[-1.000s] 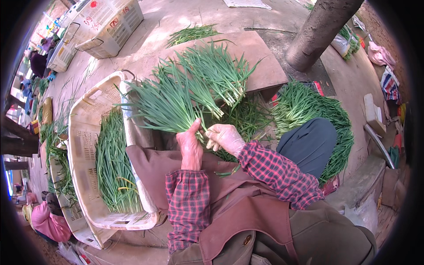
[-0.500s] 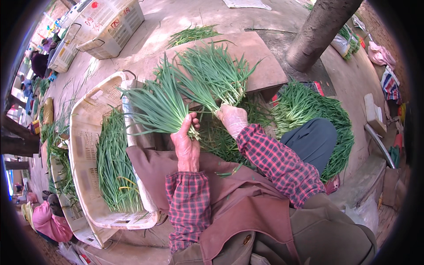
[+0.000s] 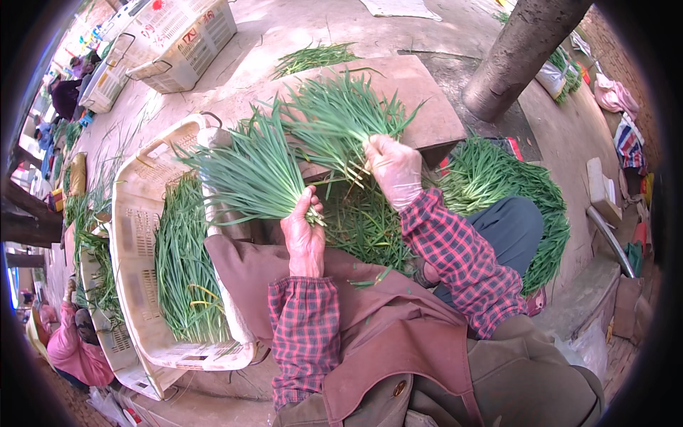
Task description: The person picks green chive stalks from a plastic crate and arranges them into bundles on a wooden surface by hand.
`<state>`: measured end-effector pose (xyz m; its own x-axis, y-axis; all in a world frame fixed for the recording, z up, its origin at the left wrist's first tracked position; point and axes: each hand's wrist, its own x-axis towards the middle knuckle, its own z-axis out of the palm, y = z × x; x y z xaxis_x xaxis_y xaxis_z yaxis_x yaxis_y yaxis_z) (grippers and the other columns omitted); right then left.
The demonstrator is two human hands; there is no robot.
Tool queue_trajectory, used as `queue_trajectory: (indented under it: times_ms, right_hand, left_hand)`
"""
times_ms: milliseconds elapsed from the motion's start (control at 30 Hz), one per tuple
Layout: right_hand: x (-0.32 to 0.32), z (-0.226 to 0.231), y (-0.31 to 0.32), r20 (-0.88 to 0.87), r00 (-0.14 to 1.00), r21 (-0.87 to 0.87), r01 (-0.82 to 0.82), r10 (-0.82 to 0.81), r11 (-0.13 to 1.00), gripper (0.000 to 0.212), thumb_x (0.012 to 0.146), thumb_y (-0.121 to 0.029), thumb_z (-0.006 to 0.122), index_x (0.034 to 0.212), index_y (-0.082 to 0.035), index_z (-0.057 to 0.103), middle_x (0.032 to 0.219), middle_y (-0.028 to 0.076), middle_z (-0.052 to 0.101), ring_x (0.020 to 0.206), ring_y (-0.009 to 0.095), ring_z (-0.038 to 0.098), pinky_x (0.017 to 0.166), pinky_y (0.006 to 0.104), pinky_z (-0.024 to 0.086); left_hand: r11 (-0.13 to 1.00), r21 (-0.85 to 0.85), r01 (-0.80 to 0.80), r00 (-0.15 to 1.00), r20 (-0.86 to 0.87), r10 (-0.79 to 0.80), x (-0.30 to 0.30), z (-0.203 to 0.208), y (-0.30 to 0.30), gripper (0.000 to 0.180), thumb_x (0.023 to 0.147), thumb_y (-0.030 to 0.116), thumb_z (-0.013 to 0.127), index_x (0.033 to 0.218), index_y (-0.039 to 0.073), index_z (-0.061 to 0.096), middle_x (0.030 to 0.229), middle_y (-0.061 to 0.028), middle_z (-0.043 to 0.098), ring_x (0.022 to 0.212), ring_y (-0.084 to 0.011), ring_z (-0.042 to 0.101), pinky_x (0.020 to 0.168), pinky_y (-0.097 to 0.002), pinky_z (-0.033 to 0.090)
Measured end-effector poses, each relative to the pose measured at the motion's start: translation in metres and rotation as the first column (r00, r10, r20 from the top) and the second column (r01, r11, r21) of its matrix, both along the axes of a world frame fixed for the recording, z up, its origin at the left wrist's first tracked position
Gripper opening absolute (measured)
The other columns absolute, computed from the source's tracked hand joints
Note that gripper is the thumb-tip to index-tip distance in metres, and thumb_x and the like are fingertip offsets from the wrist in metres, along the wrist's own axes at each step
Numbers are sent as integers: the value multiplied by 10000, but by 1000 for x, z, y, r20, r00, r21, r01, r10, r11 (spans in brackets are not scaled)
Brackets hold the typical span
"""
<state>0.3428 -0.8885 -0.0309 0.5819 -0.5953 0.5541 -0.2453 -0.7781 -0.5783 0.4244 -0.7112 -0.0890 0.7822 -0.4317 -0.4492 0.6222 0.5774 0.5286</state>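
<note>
A thick bunch of green chives [image 3: 249, 174] is gripped near its pale stem ends by my left hand [image 3: 304, 238], its leaves fanning up and left over the rim of a white plastic crate [image 3: 131, 235]. My right hand [image 3: 396, 173], in a thin clear glove, closes on the stem ends of some chives at the lower right of a loose pile of chives [image 3: 345, 99]. That pile lies on a brown board [image 3: 420, 85] in front of me. Part of what the right hand pinches is hidden by its fingers.
More chives [image 3: 186, 263] fill the crate at my left. A large heap of chives [image 3: 523, 199] lies beyond my right knee, and scraps [image 3: 363, 220] lie below the board. A tree trunk [image 3: 523, 57] stands at the far right. Another person in pink [image 3: 78, 345] sits at lower left.
My right hand has moved up and right, from beside the left hand's bunch to the pile's stem ends. The left hand stays nearly in place with its bunch.
</note>
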Motion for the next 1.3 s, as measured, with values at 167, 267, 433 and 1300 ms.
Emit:
queue_trajectory:
  times_ms: [167,267,433,1300]
  right_hand:
    - [3,29,1,156,987,-380,84,-25,921,67,862,-97,719,892,-51,681,722,103,660,587,257,635,532,362,494]
    - [-6,-26,21,-75,995,-396,-86,61,914,76,841,-91,721,883,-64,664,698,80,618,590,264,609,535,376,479]
    - [-18,-50,56,-90,988,-418,-151,124,896,94,872,-116,637,947,-61,624,648,43,521,568,222,554,542,361,438]
    - [3,-35,48,173,968,851,-240,183,467,334,938,-179,705,1186,42,673,1055,90,726,953,120,650,848,263,519]
  left_hand:
    - [1000,29,-1,1000,0,1,-2,-4,-2,245,876,-21,717,1106,-40,634,979,-96,675,782,-155,620,645,-263,515]
    - [1000,23,20,1000,-4,-20,-6,-8,-4,220,857,-33,732,1057,-13,643,903,-71,657,759,-162,623,628,-278,516]
    - [999,43,23,1000,-5,-23,-6,-10,-6,212,876,0,731,1066,-20,640,887,-62,648,762,-158,611,638,-282,511]
    - [990,53,127,991,43,-129,-11,-1,-8,204,874,-27,698,1074,-15,657,952,-70,689,777,-148,628,624,-271,521]
